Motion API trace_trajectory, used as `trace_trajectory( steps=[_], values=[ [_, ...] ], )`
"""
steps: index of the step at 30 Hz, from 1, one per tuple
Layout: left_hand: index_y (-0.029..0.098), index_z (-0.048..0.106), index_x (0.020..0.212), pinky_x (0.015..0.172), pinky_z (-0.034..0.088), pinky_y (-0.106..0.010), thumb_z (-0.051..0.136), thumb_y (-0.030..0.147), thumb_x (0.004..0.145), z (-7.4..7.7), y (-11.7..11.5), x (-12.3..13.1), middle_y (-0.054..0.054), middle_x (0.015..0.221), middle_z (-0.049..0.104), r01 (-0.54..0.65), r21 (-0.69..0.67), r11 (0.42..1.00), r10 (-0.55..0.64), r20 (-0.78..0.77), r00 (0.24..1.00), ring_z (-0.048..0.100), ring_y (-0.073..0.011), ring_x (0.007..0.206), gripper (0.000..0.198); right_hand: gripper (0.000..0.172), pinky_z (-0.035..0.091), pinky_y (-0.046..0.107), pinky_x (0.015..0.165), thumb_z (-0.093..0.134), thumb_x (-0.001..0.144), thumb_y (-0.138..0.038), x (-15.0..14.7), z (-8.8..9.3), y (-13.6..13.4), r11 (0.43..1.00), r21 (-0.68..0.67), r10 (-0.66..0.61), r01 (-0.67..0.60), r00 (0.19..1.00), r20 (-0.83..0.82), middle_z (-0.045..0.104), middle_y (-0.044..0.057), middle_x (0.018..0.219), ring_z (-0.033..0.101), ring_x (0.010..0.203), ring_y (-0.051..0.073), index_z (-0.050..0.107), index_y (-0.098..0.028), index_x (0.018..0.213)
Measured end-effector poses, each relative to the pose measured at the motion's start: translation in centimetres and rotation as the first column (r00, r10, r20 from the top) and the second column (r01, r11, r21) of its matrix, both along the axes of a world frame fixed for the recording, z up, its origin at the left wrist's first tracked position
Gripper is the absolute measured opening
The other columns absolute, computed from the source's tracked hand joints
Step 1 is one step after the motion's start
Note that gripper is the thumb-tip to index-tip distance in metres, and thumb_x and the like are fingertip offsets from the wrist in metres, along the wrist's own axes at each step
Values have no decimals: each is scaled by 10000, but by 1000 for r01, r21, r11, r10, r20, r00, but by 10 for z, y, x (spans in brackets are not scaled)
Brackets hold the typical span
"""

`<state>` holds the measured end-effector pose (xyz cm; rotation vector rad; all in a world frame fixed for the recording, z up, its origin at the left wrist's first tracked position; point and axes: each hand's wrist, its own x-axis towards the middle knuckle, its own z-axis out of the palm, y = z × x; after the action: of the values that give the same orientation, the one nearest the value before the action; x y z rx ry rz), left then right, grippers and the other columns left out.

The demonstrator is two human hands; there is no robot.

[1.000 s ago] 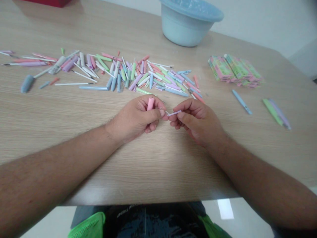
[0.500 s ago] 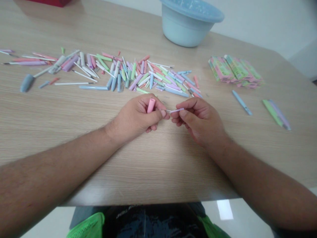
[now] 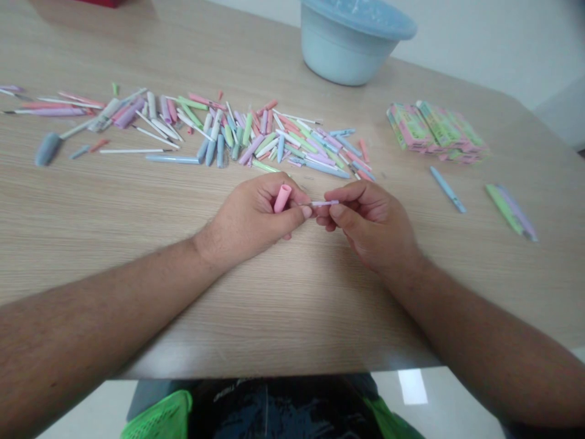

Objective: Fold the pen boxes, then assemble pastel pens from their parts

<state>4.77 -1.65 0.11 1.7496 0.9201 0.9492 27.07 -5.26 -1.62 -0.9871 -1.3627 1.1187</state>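
Observation:
My left hand (image 3: 269, 210) is closed, with a pink pen cap (image 3: 282, 199) standing up out of its curled fingers. Its thumb and forefinger pinch one end of a thin pen refill (image 3: 315, 203). At the other end, the fingertips of my right hand (image 3: 365, 216) are closed on a small purple pen piece (image 3: 335, 202). Refill and purple piece lie in one line between the hands; whether they are joined I cannot tell. Just beyond the hands lies a long heap of pastel pen parts (image 3: 274, 137), with caps, barrels and white refills mixed.
A light blue basin (image 3: 347, 55) stands at the back. Right of it are several stacked pen packs (image 3: 434, 131). Nearer lie a blue pen (image 3: 448, 189) and a green and purple pair of pens (image 3: 510, 211). The table's front edge (image 3: 274, 375) is close to my body.
The pink cap has tilted slightly to the right as my left hand turned a little. The hands are slightly closer, both still holding the same pieces.

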Motion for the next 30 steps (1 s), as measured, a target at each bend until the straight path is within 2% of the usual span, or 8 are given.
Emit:
trace_trajectory(
  steps=[5, 9, 13, 19, 25, 30],
  values=[
    [197, 790, 886, 623, 472, -251, 803, 291, 946, 0, 0, -1, 17, 738, 712, 1, 125, 992, 10, -84, 996, 613, -136, 663, 112, 203, 598, 295, 703, 939, 954, -403, 3, 4, -2, 1000, 24, -9, 6, 991, 132, 829, 3, 874, 745, 771, 150, 843, -252, 1049],
    [200, 791, 901, 678, 498, -271, 806, 348, 952, -1, 0, -2, -7, 814, 752, -23, 117, 993, 38, -129, 991, 642, -162, 730, 157, 221, 620, 330, 757, 932, 953, -440, 5, 6, -4, 996, 56, -80, 67, 961, 265, 853, 27, 952, 771, 843, 184, 882, -265, 1078],
    [205, 814, 931, 701, 505, -273, 806, 359, 966, -1, 1, -2, -15, 858, 789, 0, 111, 994, 16, -142, 990, 681, -175, 776, 158, 234, 633, 342, 771, 916, 961, -464, 6, 6, -4, 993, 83, -111, 89, 942, 318, 859, 30, 962, 777, 848, 195, 888, -268, 1086],
    [221, 850, 965, 808, 556, -284, 788, 372, 1005, 2, -1, -2, -21, 953, 849, 51, 82, 995, -38, -154, 987, 751, -196, 870, 169, 269, 608, 325, 705, 900, 976, -508, 6, 4, -5, 991, 99, -122, 92, 922, 368, 857, 32, 946, 765, 808, 196, 894, -277, 1115],
    [221, 855, 979, 778, 531, -272, 773, 347, 1024, -2, 0, -2, -5, 935, 846, 52, 130, 990, -28, -174, 984, 757, -184, 860, 157, 189, 612, 336, 733, 864, 1016, -458, 10, 7, -7, 980, 186, -152, 72, 872, 466, 864, 25, 978, 764, 830, 200, 907, -314, 1130],
    [222, 833, 920, 724, 495, -277, 746, 398, 1041, -1, -2, -4, -9, 874, 818, 38, 185, 982, 8, -239, 971, 734, -183, 808, 231, 157, 615, 359, 733, 867, 1009, -454, 8, 12, -8, 979, 187, -165, 80, 852, 497, 869, 23, 976, 765, 822, 214, 911, -331, 1096]
  ],
)
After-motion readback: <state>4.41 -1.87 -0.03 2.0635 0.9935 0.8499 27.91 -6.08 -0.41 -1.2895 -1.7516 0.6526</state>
